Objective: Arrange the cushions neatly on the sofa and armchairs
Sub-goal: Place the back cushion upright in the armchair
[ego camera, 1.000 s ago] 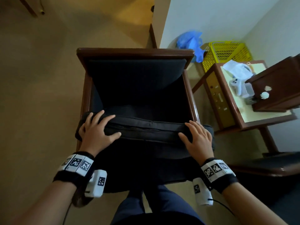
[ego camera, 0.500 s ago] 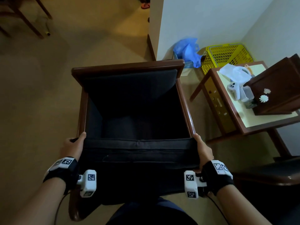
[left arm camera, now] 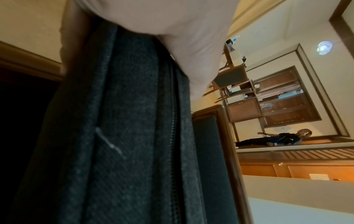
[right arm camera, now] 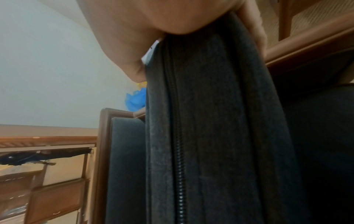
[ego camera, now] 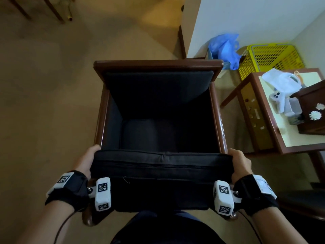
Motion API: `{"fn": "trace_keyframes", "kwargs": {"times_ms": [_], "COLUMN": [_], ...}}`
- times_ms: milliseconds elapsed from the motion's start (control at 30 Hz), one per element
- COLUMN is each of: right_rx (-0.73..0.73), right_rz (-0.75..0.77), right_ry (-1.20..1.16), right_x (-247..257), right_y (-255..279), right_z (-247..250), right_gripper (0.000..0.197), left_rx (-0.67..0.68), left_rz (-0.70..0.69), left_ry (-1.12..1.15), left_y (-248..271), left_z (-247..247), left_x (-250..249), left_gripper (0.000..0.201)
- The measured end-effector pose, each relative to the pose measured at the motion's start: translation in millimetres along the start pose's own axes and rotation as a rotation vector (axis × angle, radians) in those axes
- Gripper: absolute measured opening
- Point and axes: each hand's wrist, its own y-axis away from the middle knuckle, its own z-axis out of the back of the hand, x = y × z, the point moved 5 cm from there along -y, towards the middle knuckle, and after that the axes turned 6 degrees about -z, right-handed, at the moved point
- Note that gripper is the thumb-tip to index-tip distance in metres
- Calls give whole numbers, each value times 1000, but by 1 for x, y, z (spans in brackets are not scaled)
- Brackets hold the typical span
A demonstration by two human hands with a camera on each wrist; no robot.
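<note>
Both hands grip the dark seat cushion (ego camera: pixel 161 166) by its ends — left hand (ego camera: pixel 86 162) and right hand (ego camera: pixel 240 164) curled round the edges. It is held at the front of the wooden armchair (ego camera: pixel 158 65), zipper side up — the back cushion (ego camera: pixel 158 88) stands against the backrest.

Wooden armchair (ego camera: pixel 218 110) on beige carpet (ego camera: pixel 44 106), side table (ego camera: pixel 288 148) beside it.

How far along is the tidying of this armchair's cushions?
Done: the back cushion stands against the armchair back. In hand: the left hand and right hand grip the seat cushion by its ends, held up at the chair's front edge. Left: lowering it flat into the seat. Other seats are mostly out of view.
</note>
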Motion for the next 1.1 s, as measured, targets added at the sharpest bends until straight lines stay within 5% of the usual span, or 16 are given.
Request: {"fn": "trace_keyframes", "kwargs": {"times_ms": [200,333,433,567,667,800,967,1033,1100], "right_rx": [18,44,19,76,84,75,38,-7,-18], "right_rz": [139,249,320,278,237,317,517,589,644], "right_ry": [-49,-59,-113,-81,-49,-40,161,362,610], "right_x": [56,99,129,129,98,78,86,87,81], "right_y": [16,26,22,1,-12,-29,-21,-10,5], "right_z": [-16,-34,-55,-86,-96,-90,-94,-96,-103], "right_gripper": [53,33,16,26,71,83,107,106,112], "left_rx": [-6,-9,-53,-128,-112,-78,-39,-52,-52], "left_rz": [-92,-174,-206,-247,-248,-276,-30,27,-1], "left_ry": [97,157,214,271,203,188,162,171,226], "left_y": [9,6,-8,-46,-34,-37,-68,-77,-65], "left_z": [2,-4,-14,-22,-40,-43,-35,-36,-45], "left_x": [-34,-77,-93,-81,-84,-76,-63,-67,-84], "left_gripper": [18,22,48,80,62,50,116,110,61]}}
